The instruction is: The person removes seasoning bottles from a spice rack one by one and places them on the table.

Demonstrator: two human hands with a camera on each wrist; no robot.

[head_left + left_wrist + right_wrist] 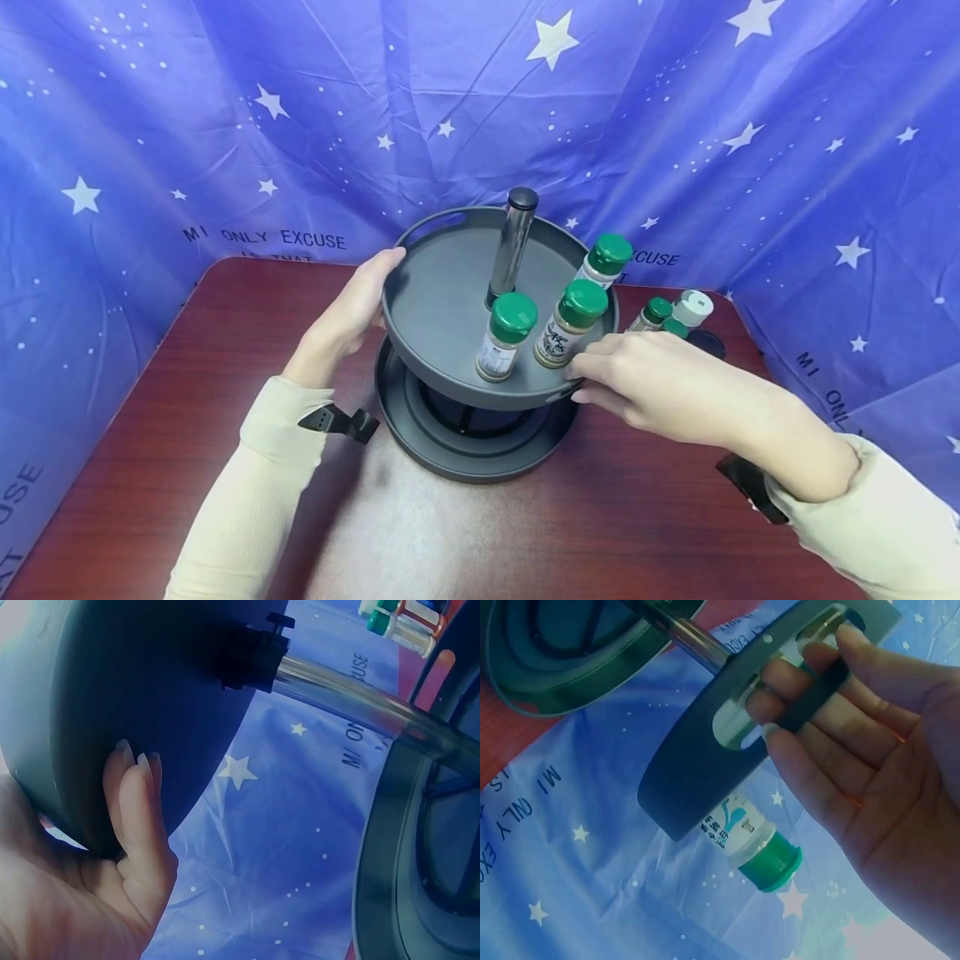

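Observation:
A dark grey two-tier rotating rack stands on the table, its round upper tray (438, 308) above a lower tray (405, 433) on a metal pole (513, 242). My left hand (360, 300) grips the upper tray's left rim, thumb over the edge and fingers pressed underneath, as the left wrist view shows. At the front right rim, my right hand (660, 379) hooks its fingers through the handle slot in the tray wall (682, 780). Three green-capped spice jars stand on the upper tray: a front jar (497, 354), a middle jar (557, 337) and a rear jar (609, 257).
Beyond my right hand, several more spice bottles (658, 312) stand on the reddish-brown table (187, 450), partly hidden by that hand. A black clamp with a knob (255, 660) joins pole and tray underneath. A blue star-print curtain (450, 92) hangs close behind.

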